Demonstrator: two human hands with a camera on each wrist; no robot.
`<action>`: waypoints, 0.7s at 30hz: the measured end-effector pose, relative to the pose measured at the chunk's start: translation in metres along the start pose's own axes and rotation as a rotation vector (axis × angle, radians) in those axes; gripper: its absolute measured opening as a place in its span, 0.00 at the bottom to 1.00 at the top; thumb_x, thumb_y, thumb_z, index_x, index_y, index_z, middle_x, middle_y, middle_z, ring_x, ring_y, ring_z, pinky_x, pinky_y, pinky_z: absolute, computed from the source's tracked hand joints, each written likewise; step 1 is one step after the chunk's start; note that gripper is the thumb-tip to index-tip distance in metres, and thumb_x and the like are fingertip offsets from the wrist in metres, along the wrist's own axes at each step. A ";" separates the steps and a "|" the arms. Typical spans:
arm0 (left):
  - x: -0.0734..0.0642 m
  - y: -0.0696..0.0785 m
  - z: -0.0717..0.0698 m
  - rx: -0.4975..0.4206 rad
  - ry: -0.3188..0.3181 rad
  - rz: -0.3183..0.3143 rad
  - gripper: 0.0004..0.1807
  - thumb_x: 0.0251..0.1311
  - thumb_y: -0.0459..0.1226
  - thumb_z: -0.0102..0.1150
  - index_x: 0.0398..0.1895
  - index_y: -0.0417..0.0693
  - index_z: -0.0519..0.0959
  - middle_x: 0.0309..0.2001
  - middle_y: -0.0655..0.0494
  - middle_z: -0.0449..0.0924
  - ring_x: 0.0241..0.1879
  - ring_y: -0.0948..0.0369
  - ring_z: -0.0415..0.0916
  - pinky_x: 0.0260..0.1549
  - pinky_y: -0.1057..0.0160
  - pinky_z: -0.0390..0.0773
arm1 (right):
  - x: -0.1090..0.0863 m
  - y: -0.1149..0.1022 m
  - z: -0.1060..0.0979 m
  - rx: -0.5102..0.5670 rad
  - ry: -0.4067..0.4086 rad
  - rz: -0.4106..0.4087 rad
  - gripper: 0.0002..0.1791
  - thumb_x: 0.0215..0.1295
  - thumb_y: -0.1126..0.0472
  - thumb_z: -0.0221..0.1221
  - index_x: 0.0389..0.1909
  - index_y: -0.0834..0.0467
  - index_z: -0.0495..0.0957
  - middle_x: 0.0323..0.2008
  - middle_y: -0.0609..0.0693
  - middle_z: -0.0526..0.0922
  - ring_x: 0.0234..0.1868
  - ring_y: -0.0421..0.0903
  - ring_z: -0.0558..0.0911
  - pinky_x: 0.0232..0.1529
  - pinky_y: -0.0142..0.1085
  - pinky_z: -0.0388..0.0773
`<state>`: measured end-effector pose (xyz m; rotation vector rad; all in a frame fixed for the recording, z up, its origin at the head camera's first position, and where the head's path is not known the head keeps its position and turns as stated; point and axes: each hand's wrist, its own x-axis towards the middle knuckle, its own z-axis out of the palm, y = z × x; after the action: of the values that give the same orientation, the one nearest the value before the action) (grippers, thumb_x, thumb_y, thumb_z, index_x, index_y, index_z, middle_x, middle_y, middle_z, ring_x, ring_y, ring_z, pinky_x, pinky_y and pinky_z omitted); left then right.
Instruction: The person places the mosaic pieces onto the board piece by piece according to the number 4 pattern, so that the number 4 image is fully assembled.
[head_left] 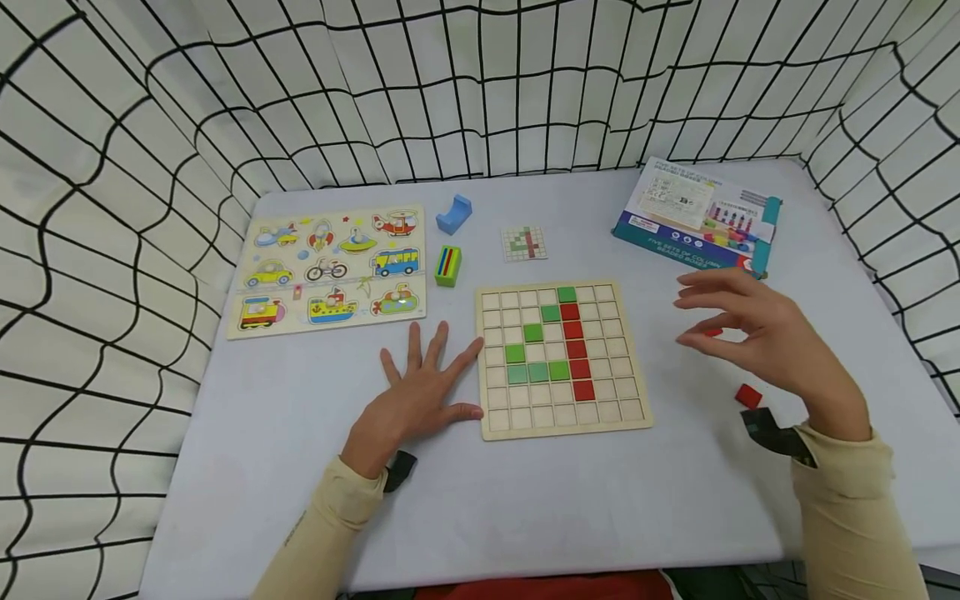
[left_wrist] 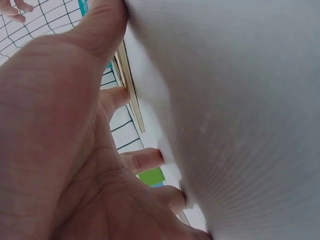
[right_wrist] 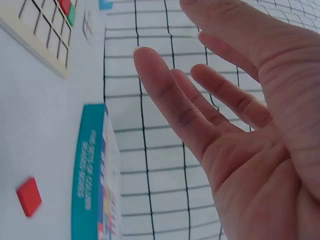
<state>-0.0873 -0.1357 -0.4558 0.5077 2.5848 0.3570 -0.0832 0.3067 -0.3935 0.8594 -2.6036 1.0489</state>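
A wooden grid board (head_left: 566, 421) lies on the table with green tiles (head_left: 533, 333) and a column of red tiles (head_left: 575, 348) in its squares. Fingers spread, my left hand (head_left: 412, 404) rests on the tabletop; its thumb and index fingertip are at the board's left edge. My right hand (head_left: 757, 333) hovers right of the board, fingers apart from the thumb. Its palm (right_wrist: 260, 170) appears bare in the right wrist view. A loose red tile (head_left: 748, 396) lies below that hand, and another bit of red (head_left: 712, 332) shows through the gap between thumb and fingers.
Behind the board lies a small pattern card (head_left: 524, 244). A vehicle puzzle board (head_left: 330, 271) is at left, with a green block (head_left: 447, 267) and a blue curved block (head_left: 454, 214) beside it. A box (head_left: 697, 215) sits back right. Black netting (head_left: 517, 92) surrounds the table.
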 end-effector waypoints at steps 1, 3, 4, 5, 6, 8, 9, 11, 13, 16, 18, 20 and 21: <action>0.000 0.000 0.000 -0.001 0.000 0.000 0.55 0.65 0.63 0.68 0.88 0.70 0.49 0.89 0.38 0.29 0.84 0.29 0.16 0.70 0.12 0.29 | -0.002 0.002 -0.005 0.006 0.022 -0.001 0.37 0.37 0.82 0.81 0.54 0.58 0.88 0.65 0.50 0.81 0.55 0.26 0.84 0.48 0.18 0.82; 0.000 0.000 -0.001 -0.005 -0.004 -0.001 0.55 0.65 0.63 0.68 0.88 0.70 0.49 0.89 0.38 0.28 0.84 0.29 0.16 0.70 0.13 0.28 | -0.005 0.005 -0.013 -0.009 0.053 0.012 0.38 0.36 0.84 0.80 0.54 0.61 0.88 0.65 0.46 0.81 0.56 0.25 0.83 0.49 0.17 0.81; 0.000 0.000 -0.001 -0.007 -0.006 -0.002 0.55 0.65 0.63 0.68 0.88 0.70 0.48 0.89 0.38 0.28 0.84 0.29 0.16 0.70 0.13 0.28 | -0.006 0.006 -0.016 -0.029 0.065 0.024 0.38 0.35 0.84 0.80 0.54 0.62 0.88 0.65 0.42 0.80 0.55 0.24 0.83 0.49 0.16 0.80; 0.000 0.000 -0.002 -0.006 -0.007 -0.002 0.55 0.65 0.63 0.68 0.89 0.70 0.48 0.89 0.38 0.28 0.84 0.29 0.16 0.70 0.13 0.28 | -0.007 0.008 -0.019 -0.053 0.076 0.041 0.38 0.36 0.84 0.80 0.54 0.62 0.88 0.64 0.39 0.80 0.54 0.22 0.82 0.49 0.15 0.79; 0.000 0.000 -0.002 -0.005 -0.008 -0.004 0.55 0.65 0.63 0.68 0.89 0.70 0.48 0.89 0.38 0.28 0.84 0.29 0.16 0.70 0.13 0.28 | -0.007 0.009 -0.022 -0.076 0.084 0.064 0.37 0.37 0.84 0.80 0.54 0.62 0.88 0.64 0.34 0.79 0.51 0.20 0.82 0.49 0.14 0.78; 0.000 0.000 -0.002 -0.001 -0.009 -0.007 0.55 0.64 0.63 0.68 0.89 0.70 0.48 0.89 0.38 0.28 0.84 0.29 0.16 0.70 0.12 0.29 | -0.007 0.012 -0.025 -0.121 0.093 0.103 0.35 0.40 0.83 0.79 0.54 0.61 0.88 0.62 0.28 0.77 0.48 0.16 0.81 0.48 0.12 0.76; 0.000 0.000 -0.002 0.000 -0.009 -0.007 0.55 0.64 0.63 0.68 0.89 0.69 0.48 0.89 0.38 0.28 0.84 0.29 0.16 0.70 0.12 0.29 | -0.008 0.014 -0.027 -0.136 0.097 0.120 0.34 0.41 0.82 0.80 0.54 0.61 0.88 0.61 0.26 0.76 0.47 0.15 0.80 0.48 0.11 0.75; 0.000 -0.001 -0.001 0.001 -0.009 -0.009 0.55 0.64 0.63 0.68 0.89 0.69 0.48 0.89 0.38 0.29 0.84 0.29 0.16 0.70 0.12 0.29 | -0.008 0.018 -0.028 -0.146 0.099 0.147 0.33 0.43 0.80 0.80 0.55 0.60 0.88 0.59 0.27 0.78 0.47 0.15 0.79 0.48 0.11 0.75; 0.000 0.000 -0.001 0.002 -0.008 -0.006 0.55 0.64 0.63 0.68 0.89 0.70 0.48 0.89 0.38 0.29 0.84 0.28 0.16 0.70 0.12 0.29 | -0.010 0.022 -0.029 -0.146 0.096 0.174 0.33 0.45 0.79 0.80 0.55 0.60 0.88 0.58 0.33 0.80 0.46 0.15 0.79 0.48 0.10 0.74; 0.000 0.000 -0.001 0.004 -0.002 -0.001 0.56 0.64 0.64 0.68 0.88 0.69 0.49 0.89 0.38 0.30 0.84 0.28 0.17 0.70 0.12 0.30 | -0.013 0.030 -0.028 -0.154 0.076 0.225 0.31 0.47 0.78 0.79 0.56 0.60 0.88 0.57 0.46 0.83 0.45 0.13 0.76 0.47 0.09 0.72; 0.001 0.000 -0.001 0.008 0.000 0.001 0.56 0.64 0.64 0.68 0.88 0.70 0.49 0.89 0.38 0.30 0.84 0.28 0.17 0.70 0.12 0.30 | -0.015 0.035 -0.026 -0.166 0.050 0.277 0.28 0.51 0.75 0.79 0.55 0.60 0.88 0.58 0.53 0.84 0.47 0.12 0.73 0.45 0.07 0.70; 0.001 0.001 -0.001 0.009 -0.002 -0.001 0.56 0.64 0.64 0.69 0.88 0.70 0.49 0.89 0.38 0.30 0.84 0.28 0.17 0.70 0.12 0.30 | -0.016 0.040 -0.025 -0.173 0.009 0.348 0.25 0.56 0.70 0.78 0.56 0.60 0.87 0.58 0.58 0.84 0.49 0.17 0.76 0.42 0.07 0.69; 0.001 0.001 -0.002 0.009 -0.002 -0.002 0.56 0.64 0.64 0.69 0.88 0.70 0.49 0.89 0.38 0.30 0.84 0.28 0.17 0.70 0.12 0.30 | -0.016 0.043 -0.024 -0.173 -0.017 0.388 0.23 0.58 0.68 0.78 0.56 0.60 0.87 0.58 0.59 0.83 0.51 0.24 0.80 0.40 0.08 0.70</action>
<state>-0.0885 -0.1351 -0.4546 0.5085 2.5857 0.3445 -0.0958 0.3551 -0.4069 0.3317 -2.8928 0.8801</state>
